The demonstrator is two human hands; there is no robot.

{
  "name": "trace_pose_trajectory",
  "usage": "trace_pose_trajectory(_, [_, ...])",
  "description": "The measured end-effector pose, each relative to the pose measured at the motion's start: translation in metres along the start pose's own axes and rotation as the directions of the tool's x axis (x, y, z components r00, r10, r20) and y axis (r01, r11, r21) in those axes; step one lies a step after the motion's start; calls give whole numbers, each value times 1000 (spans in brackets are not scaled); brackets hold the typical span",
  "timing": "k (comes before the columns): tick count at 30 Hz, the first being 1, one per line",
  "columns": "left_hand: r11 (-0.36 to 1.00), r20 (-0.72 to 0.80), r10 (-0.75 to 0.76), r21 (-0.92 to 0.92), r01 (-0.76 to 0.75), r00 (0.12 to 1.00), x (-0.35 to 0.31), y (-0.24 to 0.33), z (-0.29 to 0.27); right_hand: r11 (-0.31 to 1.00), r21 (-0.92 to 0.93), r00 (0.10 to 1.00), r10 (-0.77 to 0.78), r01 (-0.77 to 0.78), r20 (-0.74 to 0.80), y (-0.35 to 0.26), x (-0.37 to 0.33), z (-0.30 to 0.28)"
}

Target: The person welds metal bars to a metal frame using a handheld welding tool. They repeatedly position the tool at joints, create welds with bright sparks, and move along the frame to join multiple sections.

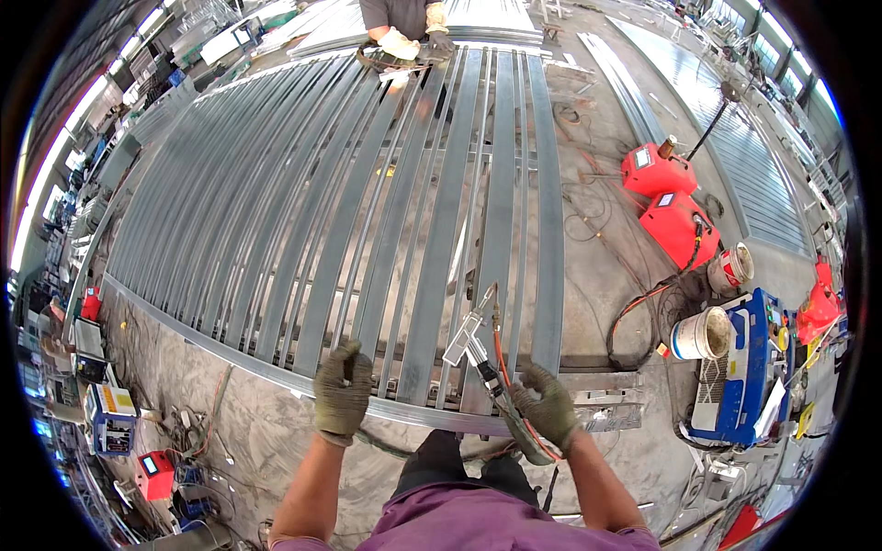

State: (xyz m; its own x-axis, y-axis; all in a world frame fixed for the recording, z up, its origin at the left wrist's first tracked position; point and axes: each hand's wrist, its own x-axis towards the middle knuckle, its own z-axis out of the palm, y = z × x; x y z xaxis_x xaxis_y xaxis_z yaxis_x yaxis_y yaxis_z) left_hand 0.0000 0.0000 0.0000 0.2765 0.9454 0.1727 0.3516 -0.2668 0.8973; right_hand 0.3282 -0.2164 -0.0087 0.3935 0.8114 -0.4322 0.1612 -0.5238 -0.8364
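Seemingly between welds at the steel frame's (443, 248) near edge, the left hand (344, 390) curls loosely, empty; the right hand (545, 406) is beside the welding gun (476, 354), grip unclear, and aiming calls for firm hold.

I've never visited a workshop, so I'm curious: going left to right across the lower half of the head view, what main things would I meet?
Blue-and-white box, small red box, left gloved hand, silver tool head, right gloved hand, large blue machine.
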Motion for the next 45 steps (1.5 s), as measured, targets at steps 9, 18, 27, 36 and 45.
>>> trace_pose_trajectory(9, [913, 114, -104, 406, 49, 988, -63, -113, 27, 883, -470, 999, -28, 12, -26, 72, 43, 71])
trace_pose_trajectory(18, [891, 72, -333, 352, 288, 940, -110, -132, 15, 643, -759, 950, -290, 101, -120, 29, 93, 100])
trace_pose_trajectory(27, [904, 45, -357, 268, 333, 933, -123, -112, 9, 513, -854, 995, 92, -88, -48, 1, 162, 111])
trace_pose_trajectory(36, [906, 12, -355, 251, 341, 935, -133, -123, 13, 996, -55, 997, -70, 69, -15, 44, 104, -28])
trace_pose_trajectory(45, [919, 98, -300, 299, 259, 949, -168, -50, 94, 884, 411, 975, -191, 221, -114, 69, -29, -149])
